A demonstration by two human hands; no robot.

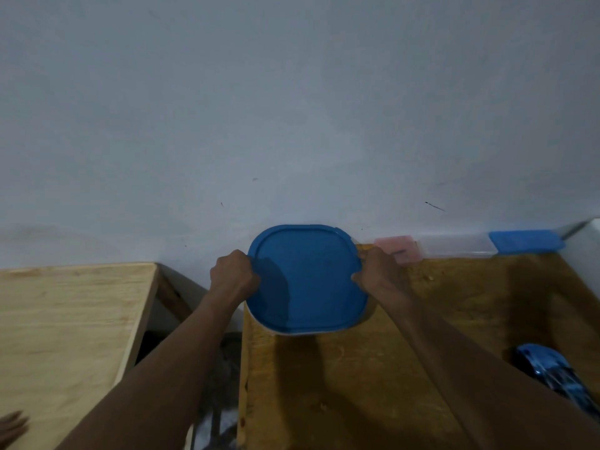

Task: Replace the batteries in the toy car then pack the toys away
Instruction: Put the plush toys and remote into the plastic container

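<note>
- Left hand [232, 277]: fingers curled tight over the left rim of the blue lid [306, 280], knuckles up, thumb hidden under or behind the edge.
- Right hand [378, 276]: same on the right rim, fingers folded down pinching the lid's edge; fingertips not visible.
- Lid is square with rounded corners and sits on a container [292, 332]; only a thin pale sliver of the container wall shows below the lid's near edge. Contents hidden.
- Can't tell whether the lid is seated fully or just resting on top.
- Container sits at the far left corner of the darker wooden worktop [324, 384], up against the wall [292, 108].
- Blue toy car [552, 373] at the right edge of the same worktop, near side, partly covered by the right forearm and cut by the frame; blurred, details unreadable.
- Along the far edge by the wall: a pink box [397, 251] just right of the right hand, then a clear box [457, 246], then a blue-lidded one [526, 241]. All low-res, contents not readable.
- Lighter wooden surface [71, 319] to the left, separated from the worktop by a dark gap; what's in the gap is too dim to identify.
- Bottom left corner: part of another hand or foot [13, 425], cut off, can't tell which.
</note>
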